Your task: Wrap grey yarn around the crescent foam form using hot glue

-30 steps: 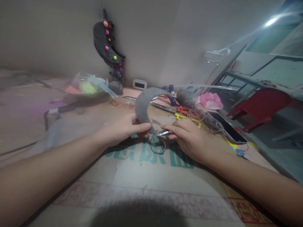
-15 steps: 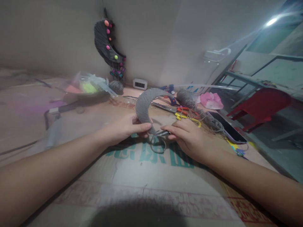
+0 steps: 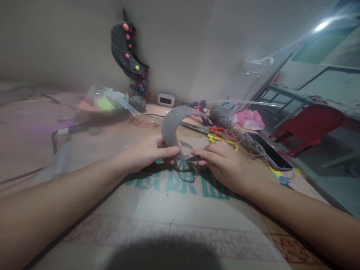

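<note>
My left hand (image 3: 160, 150) is closed round the lower part of a crescent (image 3: 170, 129) wrapped in grey yarn, thumb on its face. The crescent stands upright, its curve bulging left. From its lower tip hangs a loop of loose grey yarn (image 3: 188, 180). My right hand (image 3: 222, 159) pinches a small pointed metal tool (image 3: 194, 158), with its tip at the crescent's lower end. Fingers cover most of that tool, so I cannot tell its exact kind.
Behind my hands lie orange-handled and yellow-handled scissors (image 3: 225, 140), tangled grey yarn (image 3: 254, 146), a phone (image 3: 270, 152) and a pink bag (image 3: 251, 120). A small clock (image 3: 165, 100) and a bowl (image 3: 98, 112) are farther back. A dark decorated crescent (image 3: 121, 48) hangs on the wall.
The tool's two thin prongs, apart earlier, now look like one darker point. Both hands and the crescent stay in almost the same place.
</note>
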A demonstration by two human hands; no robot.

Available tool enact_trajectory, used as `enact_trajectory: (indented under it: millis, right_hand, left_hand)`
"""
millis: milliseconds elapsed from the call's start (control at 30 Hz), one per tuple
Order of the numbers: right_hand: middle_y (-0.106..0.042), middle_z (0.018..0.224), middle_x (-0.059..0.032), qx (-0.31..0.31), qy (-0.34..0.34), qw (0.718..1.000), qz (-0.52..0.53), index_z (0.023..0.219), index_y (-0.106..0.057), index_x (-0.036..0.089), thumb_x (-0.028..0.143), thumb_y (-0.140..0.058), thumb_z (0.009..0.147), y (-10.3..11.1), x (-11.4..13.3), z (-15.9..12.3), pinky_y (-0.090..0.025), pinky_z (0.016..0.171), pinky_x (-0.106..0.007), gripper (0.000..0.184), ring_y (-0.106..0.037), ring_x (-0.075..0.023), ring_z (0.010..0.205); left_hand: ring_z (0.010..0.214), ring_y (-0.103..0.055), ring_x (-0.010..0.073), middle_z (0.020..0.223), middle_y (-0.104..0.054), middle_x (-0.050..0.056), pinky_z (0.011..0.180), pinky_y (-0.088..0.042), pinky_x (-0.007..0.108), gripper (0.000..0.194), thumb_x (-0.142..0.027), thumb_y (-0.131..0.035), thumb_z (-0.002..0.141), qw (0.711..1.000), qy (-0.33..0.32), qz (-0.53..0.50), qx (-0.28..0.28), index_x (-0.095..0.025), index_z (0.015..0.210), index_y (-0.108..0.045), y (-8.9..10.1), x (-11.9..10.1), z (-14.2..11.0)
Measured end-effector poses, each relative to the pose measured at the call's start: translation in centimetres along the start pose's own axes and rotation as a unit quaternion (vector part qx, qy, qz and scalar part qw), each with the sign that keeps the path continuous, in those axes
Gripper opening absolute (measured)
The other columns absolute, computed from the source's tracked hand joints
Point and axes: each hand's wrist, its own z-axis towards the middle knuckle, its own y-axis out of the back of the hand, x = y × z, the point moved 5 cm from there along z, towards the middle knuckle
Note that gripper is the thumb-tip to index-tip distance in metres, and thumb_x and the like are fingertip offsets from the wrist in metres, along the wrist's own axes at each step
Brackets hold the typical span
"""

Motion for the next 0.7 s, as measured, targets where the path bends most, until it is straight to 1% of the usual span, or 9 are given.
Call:
enact_trajectory:
  millis: [233, 433, 567, 700]
  right_hand:
    - [-0.068, 0.081, -0.0078, -0.012, 0.012, 1.000, -0.004, 0.110, -0.066, 0.015, 0.023, -0.044, 0.099, 0.10, 0.03, -0.17, -0.046, 0.068, -0.029, 0.026, -0.061, -0.0164, 0.077]
    - [-0.067, 0.078, -0.0075, -0.067, 0.038, 0.997, 0.005, 0.110, -0.065, 0.012, 0.025, -0.046, 0.098, 0.44, 0.14, -0.39, -0.046, 0.064, -0.029, 0.026, -0.060, -0.0161, 0.071]
    - [-0.068, 0.080, -0.0071, -0.048, 0.022, 0.998, -0.016, 0.109, -0.066, 0.014, 0.025, -0.044, 0.099, 0.48, 0.19, -0.26, -0.046, 0.065, -0.029, 0.027, -0.061, -0.0164, 0.074]
    - [-0.069, 0.081, -0.0078, -0.024, 0.023, 0.999, -0.022, 0.108, -0.068, 0.012, 0.024, -0.046, 0.098, 0.49, 0.30, -0.11, -0.046, 0.066, -0.030, 0.026, -0.062, -0.0169, 0.075]
  left_hand:
    - [0.064, -0.053, 0.0097, 0.073, -0.059, -0.003, 0.061, -0.039, 0.023, 0.022, -0.038, -0.065, 0.083, 1.000, 0.006, -0.011, 0.002, -0.017, 0.088, -0.062, -0.12, -0.05, -0.05]
    - [0.062, -0.053, 0.0097, 0.074, -0.060, -0.002, 0.059, -0.040, 0.023, 0.027, -0.041, -0.067, 0.081, 0.999, 0.004, -0.036, -0.009, -0.016, 0.089, -0.063, -0.19, -0.17, 0.03]
    - [0.063, -0.054, 0.0103, 0.073, -0.061, -0.002, 0.060, -0.040, 0.023, 0.025, -0.040, -0.067, 0.081, 1.000, 0.009, -0.027, -0.010, -0.016, 0.089, -0.063, -0.07, -0.06, 0.05]
    - [0.062, -0.054, 0.0099, 0.073, -0.061, -0.002, 0.060, -0.040, 0.023, 0.026, -0.040, -0.068, 0.081, 0.999, 0.007, -0.031, -0.014, -0.017, 0.091, -0.063, -0.01, -0.07, -0.01]
